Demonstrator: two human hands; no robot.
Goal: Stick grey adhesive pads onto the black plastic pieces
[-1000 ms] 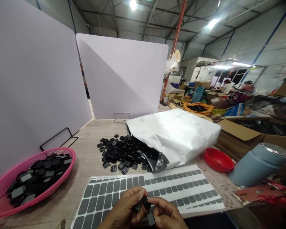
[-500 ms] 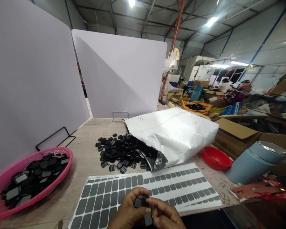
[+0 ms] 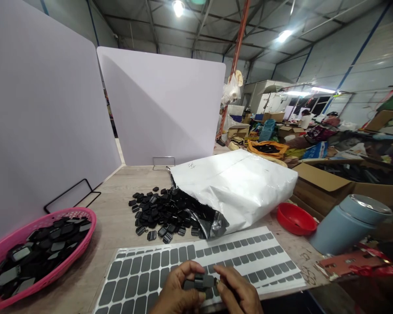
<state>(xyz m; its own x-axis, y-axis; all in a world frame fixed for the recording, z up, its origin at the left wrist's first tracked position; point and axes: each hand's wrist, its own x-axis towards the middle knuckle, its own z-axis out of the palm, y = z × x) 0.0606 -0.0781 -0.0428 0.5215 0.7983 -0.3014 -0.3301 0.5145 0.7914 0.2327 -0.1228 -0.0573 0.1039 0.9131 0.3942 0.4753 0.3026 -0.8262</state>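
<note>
Low in the view, over the sticker sheet, my left hand (image 3: 181, 290) grips a small black plastic piece (image 3: 201, 281) between thumb and fingers. My right hand (image 3: 239, 290) has its thumb and fingertips at the right end of the same piece. A dark grey face shows on it. Underneath lies the white sheet of grey stickers (image 3: 126, 269), with large rectangles at left and smaller ones at right. Beyond the sheet, a pile of similar black pieces (image 3: 153, 213) spills from the torn mouth of a white plastic bag (image 3: 239, 187).
At left stands a pink basket (image 3: 91, 233) of black pieces, some with grey faces. A red bowl (image 3: 296, 220) and a blue flask (image 3: 347, 224) are at right, by an open carton (image 3: 327, 176). Pale panels (image 3: 163, 104) border the table. People sit far back.
The black piece has turned so more of its grey face shows. My right hand has shifted slightly right, its fingers more apart. The camera view has tilted a little.
</note>
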